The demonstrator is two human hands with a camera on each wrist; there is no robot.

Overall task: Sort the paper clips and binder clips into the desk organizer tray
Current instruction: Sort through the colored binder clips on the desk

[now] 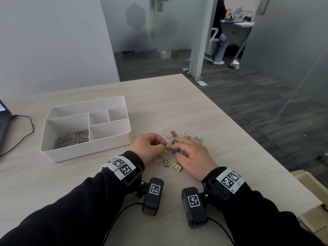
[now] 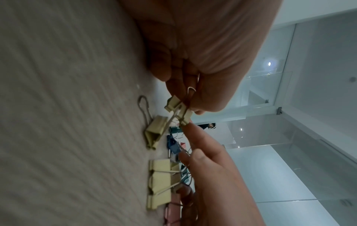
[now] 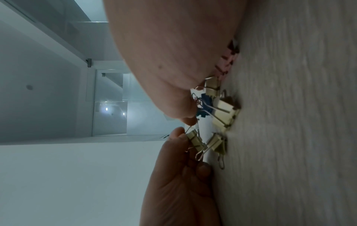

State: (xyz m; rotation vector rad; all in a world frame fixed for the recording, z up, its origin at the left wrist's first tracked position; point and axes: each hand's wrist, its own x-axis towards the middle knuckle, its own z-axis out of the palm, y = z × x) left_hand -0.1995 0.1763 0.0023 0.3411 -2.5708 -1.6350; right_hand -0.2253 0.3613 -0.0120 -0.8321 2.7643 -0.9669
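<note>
between the two hands, just above the table, a gold binder clip is pinched by the left hand, fingers and thumb curled round its body and wire handles. the right hand lies over the clip pile with fingers extended and relaxed; one fingertip touches the end of the held clip, probably to steady it or free it from a neighbour. whether that hand holds anything underneath cannot be told

the remaining binder clips lie loose on the table around and under the right hand: gold ones nearest the person, blue, pink and teal ones further out. they sit just beside the desk organizer tray, which keeps each transfer short

the paper clips already fill the large near-left compartment of the tray; the other compartments show no contents. judged from this, the paper clip step is done and binder clip sorting is starting

a laptop with its cable occupies the far left table edge
</note>
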